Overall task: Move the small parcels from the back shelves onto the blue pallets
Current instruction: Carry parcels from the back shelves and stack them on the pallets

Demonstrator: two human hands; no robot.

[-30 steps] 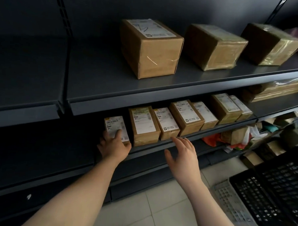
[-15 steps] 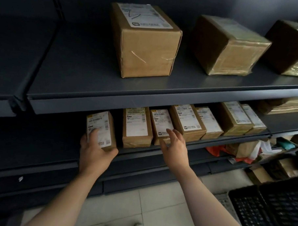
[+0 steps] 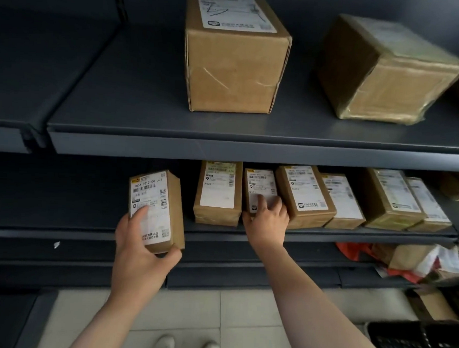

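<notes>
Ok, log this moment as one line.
left hand: grips leftmost small parcel, lifted off lower shelf | right hand: fingers on third parcel, not lifted | pallets: not visible

The left hand (image 3: pixel 138 251) grips 1 small labelled parcel (image 3: pixel 155 210), lifted off the lower shelf (image 3: pixel 352 235) near its front edge. The right hand (image 3: pixel 267 223) presses fingers onto a second parcel (image 3: pixel 259 185) in the shelf's row. 2 big boxes (image 3: pixel 233 68) sit on the upper shelf (image 3: pixel 250 151).

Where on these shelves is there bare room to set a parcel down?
Upper shelf: bare left of the labelled box. Lower shelf: bare left of the parcel in the left hand. Crowded: the small parcels beside the right hand sit edge to edge.
</notes>
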